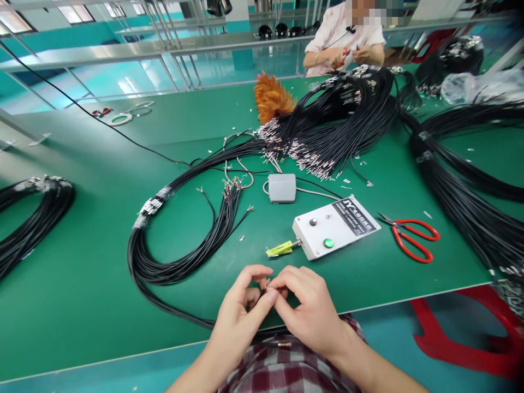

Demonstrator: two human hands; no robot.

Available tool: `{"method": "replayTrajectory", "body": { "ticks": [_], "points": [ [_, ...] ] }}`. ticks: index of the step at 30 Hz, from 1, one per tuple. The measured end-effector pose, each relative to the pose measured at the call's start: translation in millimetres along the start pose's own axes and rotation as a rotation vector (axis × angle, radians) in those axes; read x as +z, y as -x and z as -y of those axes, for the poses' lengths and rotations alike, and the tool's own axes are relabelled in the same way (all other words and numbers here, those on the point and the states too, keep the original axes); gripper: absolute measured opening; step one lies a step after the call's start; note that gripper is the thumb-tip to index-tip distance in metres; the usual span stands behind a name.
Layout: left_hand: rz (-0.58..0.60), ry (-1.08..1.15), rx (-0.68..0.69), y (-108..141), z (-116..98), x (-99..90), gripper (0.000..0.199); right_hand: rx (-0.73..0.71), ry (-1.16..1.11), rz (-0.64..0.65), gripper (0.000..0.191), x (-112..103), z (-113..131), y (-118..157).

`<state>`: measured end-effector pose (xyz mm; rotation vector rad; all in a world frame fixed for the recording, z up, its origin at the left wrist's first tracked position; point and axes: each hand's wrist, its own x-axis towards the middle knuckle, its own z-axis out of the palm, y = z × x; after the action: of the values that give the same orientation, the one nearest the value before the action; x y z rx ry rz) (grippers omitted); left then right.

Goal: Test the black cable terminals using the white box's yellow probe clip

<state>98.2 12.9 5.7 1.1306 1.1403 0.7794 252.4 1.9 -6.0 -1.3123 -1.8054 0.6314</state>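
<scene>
My left hand (239, 308) and my right hand (307, 305) meet at the near edge of the green table (82, 284). Together they pinch the stripped end of a black cable (267, 284), whose thin coloured wires show between the fingertips. The cable runs left under my hands into a looped bundle of black cables (164, 262). Just beyond my hands stands a white control box (335, 226) with a green button, a knob and a yellow-green clip at its left end.
A grey foot pedal (281, 188) lies behind the box, red scissors (411, 237) to its right. Large cable bundles (339, 120) fill the far right, another coil (28, 218) lies left. An orange duster (272, 101) and a seated person (344, 43) are at the back. A red stool (462, 333) stands right.
</scene>
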Motion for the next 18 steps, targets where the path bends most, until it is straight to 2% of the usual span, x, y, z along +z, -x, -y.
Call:
{"method": "replayTrajectory", "body": {
  "ticks": [3, 6, 10, 15, 16, 18],
  "points": [
    [-0.107, -0.014, 0.068, -3.7, -2.6, 8.7, 0.015, -0.002, 0.058, -0.008, 0.016, -0.8, 0.8, 1.1],
    [-0.184, 0.032, 0.093, -4.6, -1.6, 12.5, 0.016, 0.030, 0.070, 0.021, 0.020, -3.0, 1.9, 1.0],
    [-0.166, -0.026, 0.033, -1.1, 2.0, 9.2, 0.013, 0.027, 0.082, 0.061, 0.019, -5.9, 0.7, -0.1],
    [-0.162, -0.340, 0.277, 0.9, 4.7, 2.1, 0.014, -0.096, 0.165, 0.097, 0.017, -9.7, -8.5, 1.2],
    [-0.161, -0.361, 0.291, 0.1, 5.5, 1.1, 0.016, -0.124, 0.185, 0.094, 0.017, -11.4, -10.6, 1.6],
    [-0.151, -0.333, 0.232, -2.5, 7.2, -0.4, 0.016, -0.153, 0.234, 0.070, 0.017, -15.8, -13.5, 1.8]
  ]
}}
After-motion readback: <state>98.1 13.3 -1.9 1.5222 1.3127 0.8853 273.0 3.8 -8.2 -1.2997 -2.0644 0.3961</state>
